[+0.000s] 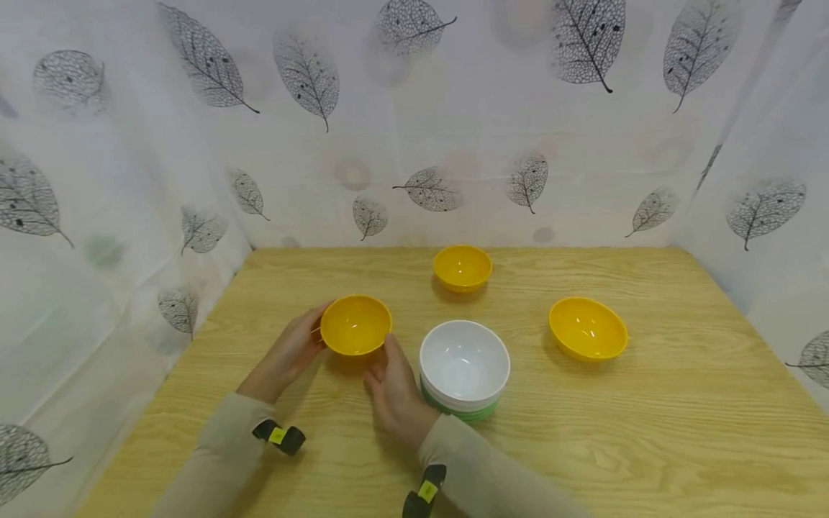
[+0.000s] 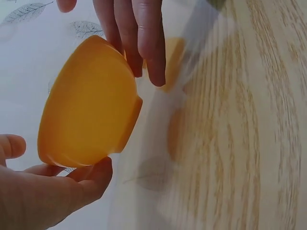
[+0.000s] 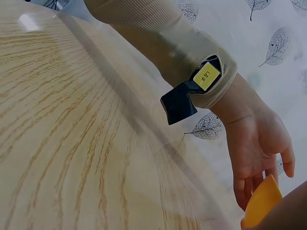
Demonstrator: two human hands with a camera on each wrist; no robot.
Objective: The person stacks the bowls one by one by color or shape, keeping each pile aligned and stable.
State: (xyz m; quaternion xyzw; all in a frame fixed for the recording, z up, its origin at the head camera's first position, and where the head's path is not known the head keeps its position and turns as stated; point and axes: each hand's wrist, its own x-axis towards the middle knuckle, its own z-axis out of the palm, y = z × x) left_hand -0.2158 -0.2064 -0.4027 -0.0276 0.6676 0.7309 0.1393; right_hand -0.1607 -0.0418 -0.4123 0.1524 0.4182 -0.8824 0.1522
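Observation:
A small yellow bowl (image 1: 355, 325) is raised at the left of the table, its opening toward the head camera. My left hand (image 1: 289, 356) holds it from the left; in the left wrist view the fingers (image 2: 96, 177) curl against its outer wall. At its near right side is my right hand (image 1: 398, 392), thumb by the rim and the other fingers lower down. Those fingers (image 2: 148, 43) look fairly straight in the left wrist view. In the right wrist view the yellow bowl (image 3: 263, 201) shows partly, beyond part of the near hand.
Beside my right hand stands a stack with a white bowl (image 1: 464, 363) on top and green bowls (image 1: 476, 414) below. Another yellow bowl (image 1: 463, 268) is at the back, and one more yellow bowl (image 1: 588, 329) at the right. A leaf-patterned curtain (image 1: 453, 144) surrounds the wooden table (image 1: 648, 432).

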